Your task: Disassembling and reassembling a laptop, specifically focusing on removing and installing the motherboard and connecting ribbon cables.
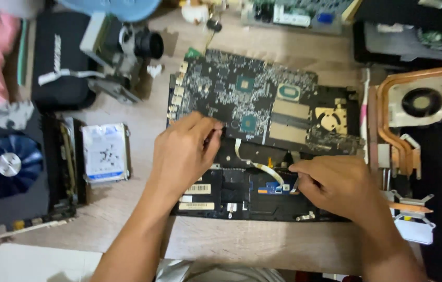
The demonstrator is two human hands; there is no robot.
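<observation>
Graphics card (9,164): lies at the far left of the wooden table (242,240), blue fan upward; its left edge is cut off by the frame.
Hard drive (105,152): a silver, labelled unit lying flat just right of the graphics card, well apart from both hands.
Left hand (184,154): fingers bunched at the lower left edge of the motherboard, thumb and forefinger pinched narrowly together; what lies between them, if anything, is too small to make out.
Motherboard (247,99): a dark board tilted up out of the open laptop chassis (216,196), its far edge raised toward the top of the view, chips and a bare processor die visible.
Ribbon cable (257,164): a pale flat strip running from under the board's lower edge down to the small connector area near the right fingers.
Right hand (338,185): rests on the chassis at the lower right, fingertips pressed close together at the ribbon's lower end; whether they hold the ribbon or only touch it cannot be told.
Step in hand: judged as board-level work inside the chassis, one hand at the board's edge while the other attends to the ribbon's end.
Next move calls for: small, steady finger pressure and a level board, since the ribbon looks thin and easily creased.
Cooling fan with copper heat pipes (414,104): lies apart at the right.
Hidden: the connector under the right fingertips, and the chassis beneath both palms.
</observation>
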